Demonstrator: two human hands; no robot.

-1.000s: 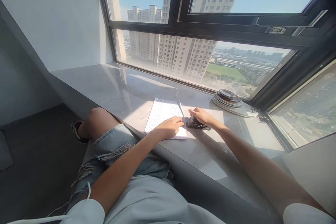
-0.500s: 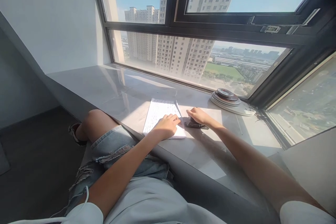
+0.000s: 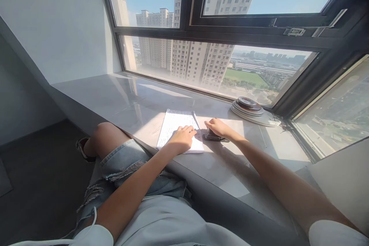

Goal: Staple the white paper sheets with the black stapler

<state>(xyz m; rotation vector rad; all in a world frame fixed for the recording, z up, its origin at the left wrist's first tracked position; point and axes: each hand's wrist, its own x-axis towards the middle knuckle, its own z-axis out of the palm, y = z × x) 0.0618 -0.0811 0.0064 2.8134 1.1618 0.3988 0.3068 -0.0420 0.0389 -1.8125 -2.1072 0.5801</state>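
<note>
A stack of white paper sheets (image 3: 170,125) with lines of handwriting lies on the stone sill. My left hand (image 3: 182,139) rests on its lower right part, fingers stretched out and lying on the page. Just right of the papers, a black stapler (image 3: 213,137) sits on the sill. My right hand (image 3: 216,126) is closed over the top of the stapler, which hides much of its upper part. Along the papers' right edge runs a thin pale strip (image 3: 196,118) that I cannot make out clearly.
Several stacked plates or discs (image 3: 248,110) stand at the back right, by the window frame (image 3: 253,36). A thin white stick (image 3: 262,137) lies in front of them. The sill's front edge (image 3: 138,143) runs beside my bent leg (image 3: 108,136).
My left hand has shifted very slightly left on the paper. My right hand and the stapler look the same.
</note>
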